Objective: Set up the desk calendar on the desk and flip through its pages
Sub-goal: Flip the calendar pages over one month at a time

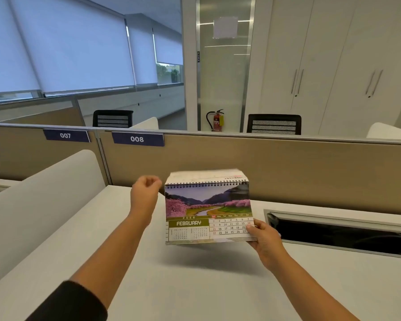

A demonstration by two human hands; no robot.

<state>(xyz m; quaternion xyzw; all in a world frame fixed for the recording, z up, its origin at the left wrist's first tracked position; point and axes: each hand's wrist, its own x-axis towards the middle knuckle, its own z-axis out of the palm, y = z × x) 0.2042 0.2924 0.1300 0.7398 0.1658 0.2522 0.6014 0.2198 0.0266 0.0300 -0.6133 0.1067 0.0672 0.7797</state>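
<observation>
My right hand pinched the calendar by its lower right corner, above the desk; my left hand hung loosely curled, empty, beside the spiral. I judged flipping single sheets there best.

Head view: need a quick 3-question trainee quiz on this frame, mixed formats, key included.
1. True or false: the spiral-bound desk calendar with the pink blossom photo stands unsupported on the white desk.
2. Which month faces the camera? A) January B) February C) March
3. Fill in: the right hand grips the calendar's lower ____ corner, while the left hand hovers loosely closed beside the black wire binding.

Key: 1 false, it is held above the desk with a shadow under it; 2 B; 3 right.
</observation>
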